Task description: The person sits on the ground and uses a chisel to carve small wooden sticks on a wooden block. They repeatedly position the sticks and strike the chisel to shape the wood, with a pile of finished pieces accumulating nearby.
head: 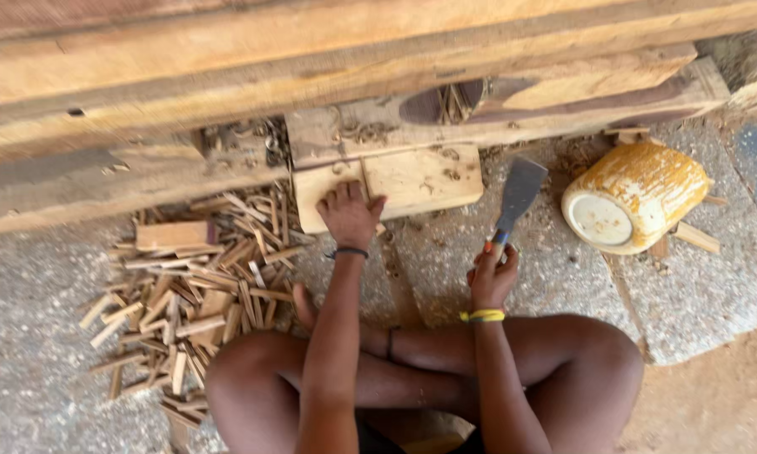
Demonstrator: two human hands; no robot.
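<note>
the left hand [350, 214] is stretched straight forward from the crossed legs, palm down, fingers curled over the near edge of a flat wooden block [395, 183] that lies on the stone floor [563, 277] against the base of a stack of heavy timber beams [311, 67]. the block is pressed and gripped by that hand; a dark band is worn at its wrist. the right hand [491, 276] is held nearer the body, forearm rising from the right knee, fingers clenched around the handle of a broad-bladed chisel [515, 197]. the blade is pointed up and away, just right of the block and apart from it. a heap of thin wood splints [193, 286] is spread at the left. a yellow-stained tub [635, 195] is tipped on its side at the right.
</note>
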